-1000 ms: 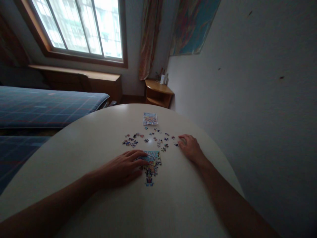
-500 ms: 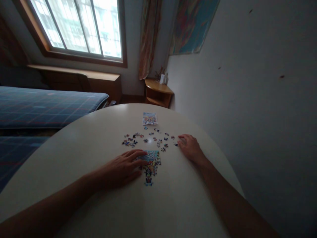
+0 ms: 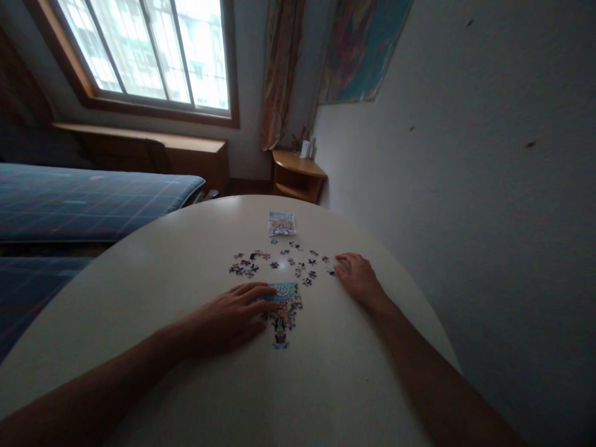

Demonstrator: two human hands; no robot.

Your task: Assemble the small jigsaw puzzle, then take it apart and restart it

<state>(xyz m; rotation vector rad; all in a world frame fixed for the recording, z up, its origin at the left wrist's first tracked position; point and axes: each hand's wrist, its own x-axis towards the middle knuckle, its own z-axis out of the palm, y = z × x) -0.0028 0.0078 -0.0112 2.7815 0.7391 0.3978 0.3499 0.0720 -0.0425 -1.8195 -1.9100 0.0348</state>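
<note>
Steadying the puzzle (image 3: 285, 312), seemingly, we are resting our spread left hand (image 3: 239, 310) over its left side, gripping nothing visible; our right hand (image 3: 358, 276) is lying loosely curled beside the pieces (image 3: 312, 274), its hold unclear. Lifting one would be calling for a pinch. On the table (image 3: 200, 248), the puzzle's long axis is running near to far, narrow end pointing towards us.

I can pass over the near middle and far left of the round white tabletop (image 3: 326, 385). The partly joined, multicoloured flat puzzle (image 3: 287, 308), partly under the bare left hand (image 3: 228, 313), blocks the centre. Beyond it, loose multicoloured puzzle pieces (image 3: 274, 265) and a square printed packet (image 3: 282, 223) stand in the way; the bare right hand (image 3: 359, 277) blocks the right.
</note>
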